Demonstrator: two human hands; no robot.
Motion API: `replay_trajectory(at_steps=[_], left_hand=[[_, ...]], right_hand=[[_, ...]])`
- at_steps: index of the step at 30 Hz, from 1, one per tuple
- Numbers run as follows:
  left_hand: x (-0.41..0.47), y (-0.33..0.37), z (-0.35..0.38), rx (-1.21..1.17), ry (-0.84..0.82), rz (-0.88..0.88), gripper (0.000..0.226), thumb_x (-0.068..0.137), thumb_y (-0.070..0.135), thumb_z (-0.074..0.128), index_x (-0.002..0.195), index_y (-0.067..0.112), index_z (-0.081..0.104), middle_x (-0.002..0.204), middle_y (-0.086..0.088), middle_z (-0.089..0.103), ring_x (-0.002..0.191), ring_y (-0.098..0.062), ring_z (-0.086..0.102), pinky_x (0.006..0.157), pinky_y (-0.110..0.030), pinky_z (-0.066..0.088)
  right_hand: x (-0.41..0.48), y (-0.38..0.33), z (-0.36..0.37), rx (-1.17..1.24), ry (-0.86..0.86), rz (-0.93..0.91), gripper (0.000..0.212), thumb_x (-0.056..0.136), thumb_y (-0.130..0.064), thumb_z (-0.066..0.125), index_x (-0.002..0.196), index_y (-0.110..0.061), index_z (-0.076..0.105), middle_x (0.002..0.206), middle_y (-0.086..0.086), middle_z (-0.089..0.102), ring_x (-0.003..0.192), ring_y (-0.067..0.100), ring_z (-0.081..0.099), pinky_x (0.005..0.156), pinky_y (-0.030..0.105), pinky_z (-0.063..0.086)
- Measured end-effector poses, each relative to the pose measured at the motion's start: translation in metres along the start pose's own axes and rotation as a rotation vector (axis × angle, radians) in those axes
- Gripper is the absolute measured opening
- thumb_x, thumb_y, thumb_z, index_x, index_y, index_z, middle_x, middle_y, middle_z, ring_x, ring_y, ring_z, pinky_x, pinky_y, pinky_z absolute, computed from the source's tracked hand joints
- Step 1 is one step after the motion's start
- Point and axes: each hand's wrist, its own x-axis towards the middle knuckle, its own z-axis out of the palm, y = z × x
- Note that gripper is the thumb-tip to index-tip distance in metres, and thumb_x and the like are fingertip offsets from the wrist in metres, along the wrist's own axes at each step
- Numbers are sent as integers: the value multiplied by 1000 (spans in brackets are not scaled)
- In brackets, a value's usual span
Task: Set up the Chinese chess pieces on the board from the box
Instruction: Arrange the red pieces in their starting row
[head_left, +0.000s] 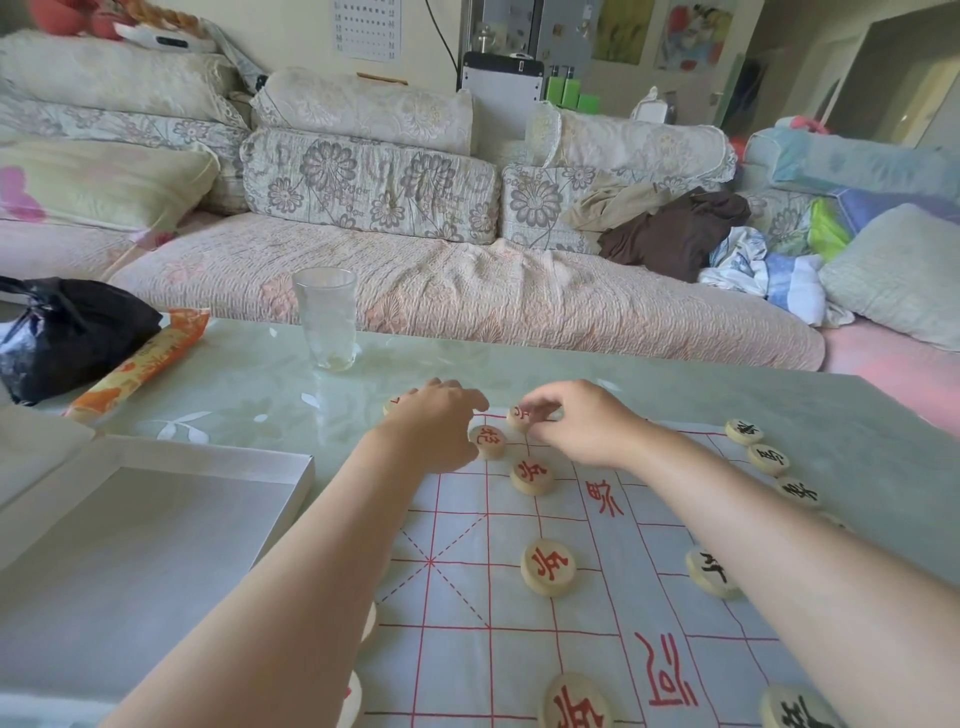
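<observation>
A white cloth board (519, 639) with red grid lines lies on the table. Round wooden pieces with red characters stand on it, such as one (548, 566) mid-board and another (531, 475) farther back. Black-lettered pieces (768, 459) line the right edge. My right hand (576, 421) pinches a red-lettered piece (518, 417) at the board's far edge. My left hand (434, 421) rests palm down at the far left corner, beside a red piece (488, 441) and partly covering another (392, 402); what its fingers hold is hidden. The open grey box (156, 519) sits to the left.
An empty drinking glass (326, 317) stands behind the board. A black plastic bag (67, 332) and an orange snack packet (140, 364) lie at the table's far left. A sofa with cushions and clothes runs behind the table.
</observation>
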Motion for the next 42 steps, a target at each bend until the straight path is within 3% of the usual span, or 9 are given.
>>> replay_trajectory(at_steps=[4, 7, 12, 22, 28, 31, 35, 38, 42], left_hand=[[-12, 18, -6, -98, 66, 58, 29, 82, 26, 64, 112, 30, 61, 102, 9, 58, 97, -13, 54, 75, -25, 41], [-22, 31, -1, -145, -25, 45, 26, 80, 26, 65, 106, 28, 65, 99, 10, 65, 93, -13, 60, 78, -25, 48], [-29, 40, 10, -85, -115, 26, 38, 80, 32, 67, 117, 28, 62, 107, 11, 67, 102, -15, 60, 86, -31, 51], [-26, 47, 13, -102, -115, 30, 37, 83, 41, 66, 118, 28, 63, 109, 9, 66, 104, -16, 57, 86, -34, 51], [-31, 48, 5, -129, -168, -10, 43, 83, 33, 67, 125, 27, 57, 109, 12, 67, 104, -14, 57, 88, -33, 50], [-45, 51, 0, -129, -177, -33, 38, 84, 32, 64, 121, 29, 56, 105, 13, 67, 98, -15, 60, 86, -34, 51], [-72, 59, -2, -140, -223, -53, 34, 89, 29, 59, 122, 27, 56, 110, 9, 66, 102, -17, 59, 88, -31, 49], [-88, 63, -13, -166, -233, -66, 36, 90, 27, 57, 127, 26, 54, 116, 11, 64, 101, -14, 56, 83, -25, 46], [-112, 69, -19, -163, -239, -30, 39, 89, 29, 60, 127, 28, 55, 117, 12, 62, 100, -11, 56, 82, -21, 43]], right_hand=[[-24, 9, -2, -71, -90, 43, 42, 86, -24, 66, 127, -36, 63, 114, -18, 64, 78, -4, 55, 61, 11, 38], [-37, 6, 3, -121, -131, 19, 43, 81, -46, 71, 123, -40, 60, 113, -20, 61, 75, -2, 55, 56, 15, 41], [-46, 3, 13, -194, -109, -7, 34, 83, -46, 69, 113, -29, 68, 110, -10, 64, 102, 14, 59, 90, 30, 50], [-48, 8, 12, -168, -79, 47, 33, 77, -47, 74, 105, -31, 69, 103, -12, 65, 96, 12, 61, 87, 31, 52], [-55, 8, 8, -185, -92, 51, 64, 79, -49, 74, 137, -32, 52, 120, -10, 57, 108, 11, 55, 91, 27, 45], [-63, 5, 1, -188, -41, 18, 65, 80, -54, 72, 138, -35, 49, 124, -10, 52, 113, 10, 52, 96, 29, 43], [-85, -11, -9, -198, -83, -9, 39, 90, -36, 66, 128, -33, 61, 119, -11, 59, 109, 10, 56, 88, 23, 43], [-105, -21, -8, -237, -222, -16, 42, 91, -20, 61, 132, -30, 59, 122, -12, 60, 99, 8, 54, 74, 16, 40], [-129, -21, 1, -279, -267, -6, 58, 88, -25, 67, 142, -28, 49, 132, -9, 54, 121, 16, 52, 95, 27, 44]])
